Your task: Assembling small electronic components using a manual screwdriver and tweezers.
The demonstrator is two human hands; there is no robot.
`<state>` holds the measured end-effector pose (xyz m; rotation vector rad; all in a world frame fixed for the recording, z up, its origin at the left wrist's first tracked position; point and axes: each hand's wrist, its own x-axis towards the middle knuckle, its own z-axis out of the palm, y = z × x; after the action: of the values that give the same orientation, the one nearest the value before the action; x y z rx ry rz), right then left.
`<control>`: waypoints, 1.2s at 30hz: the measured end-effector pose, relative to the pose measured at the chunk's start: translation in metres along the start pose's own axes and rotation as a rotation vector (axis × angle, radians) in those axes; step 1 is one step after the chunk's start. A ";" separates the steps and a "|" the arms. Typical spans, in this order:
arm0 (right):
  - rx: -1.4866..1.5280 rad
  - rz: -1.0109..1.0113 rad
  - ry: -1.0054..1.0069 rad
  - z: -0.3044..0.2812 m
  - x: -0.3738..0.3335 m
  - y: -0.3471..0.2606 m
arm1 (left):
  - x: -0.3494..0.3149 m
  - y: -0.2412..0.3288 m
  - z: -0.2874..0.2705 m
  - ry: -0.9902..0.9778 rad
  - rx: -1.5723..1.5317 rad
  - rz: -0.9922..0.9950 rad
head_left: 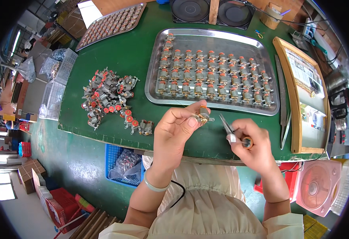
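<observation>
Grip of the left hand is a narrow pinch, thumb and fingers closed on one small metal component, raised over the near edge of the green table. Just right of it, the right hand holds tweezers, their tips apart from the component, and a round-ended tool. Beyond the grip, a metal tray carries similar parts in rows across its nearer portion, a short column continuing up its left side; it looks well along but unfinished. Left of the grip, a loose pile remains unsorted; farther beyond, a second tray appears filled.
</observation>
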<state>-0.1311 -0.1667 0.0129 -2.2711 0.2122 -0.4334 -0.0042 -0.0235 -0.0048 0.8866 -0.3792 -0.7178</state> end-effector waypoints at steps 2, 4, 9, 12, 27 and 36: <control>0.103 -0.006 0.077 -0.001 0.001 -0.004 | 0.001 -0.001 -0.001 -0.032 0.078 0.047; 0.021 -0.132 0.115 0.000 0.007 -0.004 | 0.001 -0.004 -0.006 -0.069 0.114 0.078; -0.132 -0.346 0.161 0.002 0.012 -0.002 | -0.001 -0.004 -0.006 -0.120 0.177 0.116; -0.179 -0.374 0.112 -0.001 0.013 -0.005 | -0.002 -0.003 -0.005 -0.113 0.254 0.131; -0.018 -0.278 0.018 -0.004 0.011 -0.011 | 0.001 0.003 -0.009 -0.218 0.243 0.133; 1.437 0.622 -0.328 -0.008 0.005 0.003 | 0.004 -0.004 -0.007 -0.309 0.413 0.289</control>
<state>-0.1297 -0.1756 0.0166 -0.7617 0.2876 0.1437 0.0011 -0.0244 -0.0120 1.0815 -0.9363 -0.5129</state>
